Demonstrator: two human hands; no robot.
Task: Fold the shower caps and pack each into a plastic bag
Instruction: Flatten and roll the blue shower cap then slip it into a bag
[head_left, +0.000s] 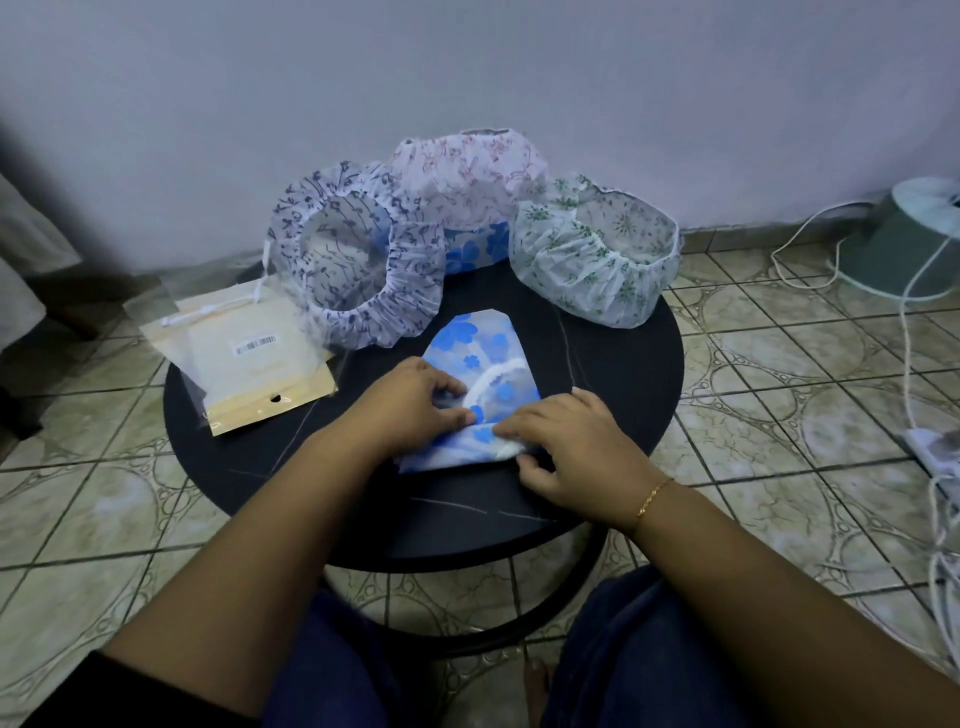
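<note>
At the left edge of the round dark bench (623, 467) lies a stack of plastic bags (244, 364), flat and within reach, presumably waiting to take each folded cap. Just right of them an unfolded navy-print shower cap (363, 291) sits puffed open on its elastic rim. Behind it a pink-print cap (467, 171) is stretched over a blue-flowered box (475, 249), and a green-print cap (592, 260) stands at the far right; these 3 look parked at the back to leave working room in front.

In that front space lies the blue-flower shower cap (478, 343), flattened and partly folded. The left hand (410, 410) presses on its left part, fingers (457, 413) curled onto the fabric, probably to pin the fold. The right hand (566, 441) pinches the near right corner between thumb and fingers, seemingly to turn it over. Folding appears midway; no cap is bagged yet.
</note>
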